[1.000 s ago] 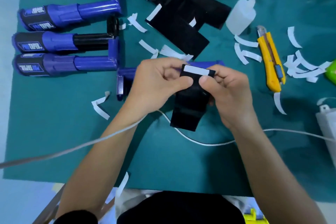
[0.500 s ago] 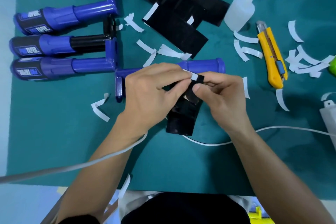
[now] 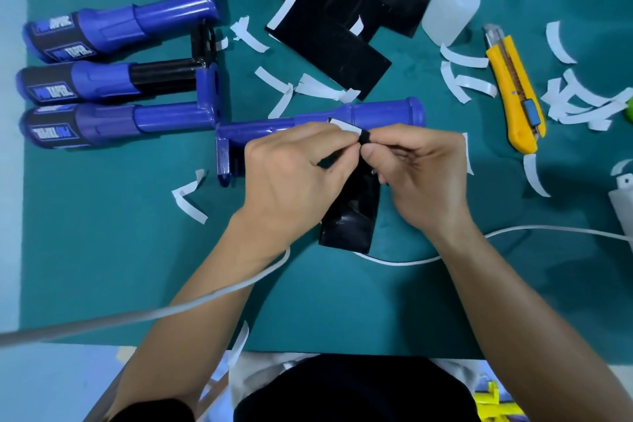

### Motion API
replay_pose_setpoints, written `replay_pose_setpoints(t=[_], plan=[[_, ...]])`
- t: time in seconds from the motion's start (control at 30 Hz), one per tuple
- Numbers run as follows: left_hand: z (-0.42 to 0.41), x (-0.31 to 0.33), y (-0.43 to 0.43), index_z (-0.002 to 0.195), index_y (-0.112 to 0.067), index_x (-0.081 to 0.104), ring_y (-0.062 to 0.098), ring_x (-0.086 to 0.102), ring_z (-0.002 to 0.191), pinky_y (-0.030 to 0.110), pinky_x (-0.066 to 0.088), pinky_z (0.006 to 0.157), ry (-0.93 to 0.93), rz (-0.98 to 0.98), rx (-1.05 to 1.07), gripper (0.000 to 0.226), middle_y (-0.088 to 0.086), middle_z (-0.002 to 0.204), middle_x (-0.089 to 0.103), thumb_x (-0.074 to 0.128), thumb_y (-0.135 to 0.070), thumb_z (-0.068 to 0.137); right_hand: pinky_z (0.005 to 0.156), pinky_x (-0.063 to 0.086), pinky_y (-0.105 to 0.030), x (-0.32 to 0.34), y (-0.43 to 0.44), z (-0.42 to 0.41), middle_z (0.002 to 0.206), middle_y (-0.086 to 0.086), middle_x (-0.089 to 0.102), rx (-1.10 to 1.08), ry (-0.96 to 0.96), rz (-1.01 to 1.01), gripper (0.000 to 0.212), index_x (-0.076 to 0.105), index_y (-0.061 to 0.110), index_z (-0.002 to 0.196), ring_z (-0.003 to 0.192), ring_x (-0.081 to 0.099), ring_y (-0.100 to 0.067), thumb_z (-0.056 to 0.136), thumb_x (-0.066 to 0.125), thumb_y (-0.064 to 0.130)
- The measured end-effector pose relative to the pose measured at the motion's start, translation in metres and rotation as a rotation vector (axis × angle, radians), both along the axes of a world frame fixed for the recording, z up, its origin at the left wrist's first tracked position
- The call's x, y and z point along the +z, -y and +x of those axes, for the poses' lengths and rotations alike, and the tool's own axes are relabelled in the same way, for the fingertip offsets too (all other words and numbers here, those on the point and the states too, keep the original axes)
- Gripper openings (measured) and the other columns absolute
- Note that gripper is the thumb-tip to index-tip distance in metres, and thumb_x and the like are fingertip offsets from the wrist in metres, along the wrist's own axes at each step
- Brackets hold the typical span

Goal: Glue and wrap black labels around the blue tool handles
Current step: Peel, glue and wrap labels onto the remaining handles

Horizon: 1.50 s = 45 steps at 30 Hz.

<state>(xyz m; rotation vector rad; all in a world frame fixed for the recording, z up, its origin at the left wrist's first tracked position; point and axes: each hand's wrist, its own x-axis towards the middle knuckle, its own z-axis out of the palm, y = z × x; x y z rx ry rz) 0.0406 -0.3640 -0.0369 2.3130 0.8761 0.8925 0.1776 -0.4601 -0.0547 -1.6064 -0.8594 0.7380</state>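
**Item: black label (image 3: 352, 212), one, in hand.** We log it held over the teal surface (image 3: 102, 250), just in front of the bare blue handle (image 3: 376, 113). Its lower end hangs free below the hands. Its top edge carries a white backing strip (image 3: 346, 127).

**Change noted.** A second ago the label was held up flat, with the whole strip showing between the two thumbs. Now the hands have dropped toward the handle and closed together. The label is twisted, and only the left part of the strip shows. We judge that the backing is being picked loose at its right end. The strip is not yet off, so wrapping has not begun.

**Fingers.** The left hand (image 3: 294, 181) pinches the top edge, its fingers (image 3: 347, 144) narrow and closed on the label just below the strip. The right hand (image 3: 421, 175) pinches the upper right corner between thumb and fingertip. The tips of the two hands almost touch. The top of the label sits inside both pinches, and the rest hangs between the palms.

**Surroundings.**
- Three further handles (image 3: 164, 120) lie at the left, the middle one with a black shaft.
- Spare labels (image 3: 329, 41) are stacked beyond the bare handle.
- A glue bottle (image 3: 452, 14) and a yellow knife (image 3: 513, 92) lie to the right.
- Peeled strips (image 3: 466, 82) are scattered about.
- A white cable (image 3: 394, 262) runs beneath the forearms.
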Motion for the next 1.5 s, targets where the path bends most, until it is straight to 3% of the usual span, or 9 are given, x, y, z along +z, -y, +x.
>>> replay_pose_setpoints(t=[0.17, 0.27, 0.47, 0.63, 0.8, 0.97, 1.17, 1.3, 1.5], plan=[[0.000, -0.001, 0.000, 0.080, -0.009, 0.083, 0.003, 0.053, 0.064, 0.017, 0.045, 0.062, -0.019, 0.007, 0.023, 0.006, 0.000, 0.077, 0.077, 0.079, -0.006, 0.082, 0.055, 0.042, -0.043, -0.002, 0.001, -0.002, 0.064, -0.016, 0.061, 0.014, 0.148, 0.007, 0.014, 0.073, -0.003, 0.077, 0.058, 0.051, -0.031, 0.091, 0.070, -0.003], [0.000, -0.001, 0.000, 0.076, -0.010, 0.082, -0.004, 0.044, 0.064, 0.018, 0.045, 0.059, -0.019, 0.004, 0.030, 0.007, -0.001, 0.073, 0.076, 0.078, -0.005, 0.080, 0.058, 0.047, -0.045, -0.003, 0.001, -0.003, 0.070, -0.016, 0.067, 0.015, 0.184, 0.025, 0.010, 0.078, -0.002, 0.083, 0.062, 0.059, -0.036, 0.091, 0.071, -0.003], [0.001, 0.005, -0.001, 0.074, -0.013, 0.080, 0.009, 0.049, 0.055, 0.024, 0.047, 0.057, -0.041, -0.076, 0.023, 0.009, -0.004, 0.070, 0.072, 0.075, -0.006, 0.078, 0.059, 0.049, -0.046, -0.003, 0.001, -0.004, 0.072, -0.013, 0.069, 0.026, 0.227, 0.039, 0.011, 0.079, 0.002, 0.084, 0.065, 0.063, -0.034, 0.090, 0.071, -0.004], [0.002, 0.011, -0.004, 0.076, -0.017, 0.081, 0.006, 0.055, 0.058, 0.018, 0.046, 0.060, -0.051, -0.292, 0.037, 0.011, -0.010, 0.070, 0.071, 0.076, -0.007, 0.077, 0.061, 0.048, -0.043, -0.002, 0.002, -0.002, 0.073, -0.014, 0.069, 0.034, 0.176, 0.036, 0.010, 0.078, 0.000, 0.085, 0.066, 0.062, -0.033, 0.090, 0.072, -0.005], [-0.003, 0.014, -0.013, 0.079, -0.020, 0.084, 0.019, 0.060, 0.059, 0.029, 0.049, 0.056, -0.053, -0.425, -0.035, 0.011, -0.006, 0.072, 0.072, 0.078, -0.010, 0.081, 0.063, 0.048, -0.045, -0.002, 0.003, -0.001, 0.074, -0.014, 0.070, 0.038, 0.176, 0.036, 0.010, 0.078, 0.000, 0.085, 0.067, 0.062, -0.033, 0.091, 0.070, -0.004], [-0.002, 0.016, -0.011, 0.079, -0.018, 0.084, 0.010, 0.061, 0.058, 0.020, 0.049, 0.058, -0.064, -0.375, -0.027, 0.010, -0.009, 0.078, 0.073, 0.079, -0.009, 0.078, 0.059, 0.047, -0.046, -0.003, 0.002, -0.003, 0.072, -0.013, 0.067, 0.047, 0.247, 0.052, 0.011, 0.078, 0.000, 0.084, 0.064, 0.060, -0.033, 0.091, 0.070, -0.003], [-0.001, 0.016, -0.011, 0.073, -0.024, 0.080, 0.002, 0.059, 0.056, 0.012, 0.045, 0.060, -0.053, -0.438, -0.027, 0.018, -0.011, 0.070, 0.071, 0.075, -0.007, 0.074, 0.057, 0.046, -0.046, -0.003, 0.002, -0.003, 0.070, -0.014, 0.065, 0.071, 0.275, 0.055, 0.011, 0.076, 0.000, 0.082, 0.062, 0.057, -0.034, 0.090, 0.070, -0.004], [-0.001, 0.017, -0.015, 0.072, -0.036, 0.078, -0.001, 0.059, 0.056, 0.014, 0.048, 0.059, -0.018, -0.555, -0.012, 0.023, -0.012, 0.065, 0.071, 0.073, -0.013, 0.072, 0.059, 0.046, -0.048, -0.001, 0.002, -0.005, 0.072, -0.012, 0.066, 0.057, 0.210, 0.041, 0.010, 0.078, 0.002, 0.084, 0.064, 0.058, -0.034, 0.090, 0.071, -0.001], [0.001, 0.017, -0.019, 0.071, -0.033, 0.079, 0.002, 0.062, 0.058, 0.015, 0.050, 0.060, 0.021, -0.653, -0.010, 0.020, -0.009, 0.066, 0.073, 0.073, -0.013, 0.069, 0.059, 0.046, -0.045, 0.001, 0.002, -0.004, 0.075, -0.016, 0.070, 0.049, 0.097, 0.057, 0.008, 0.079, 0.000, 0.088, 0.065, 0.060, -0.036, 0.090, 0.072, -0.003]])
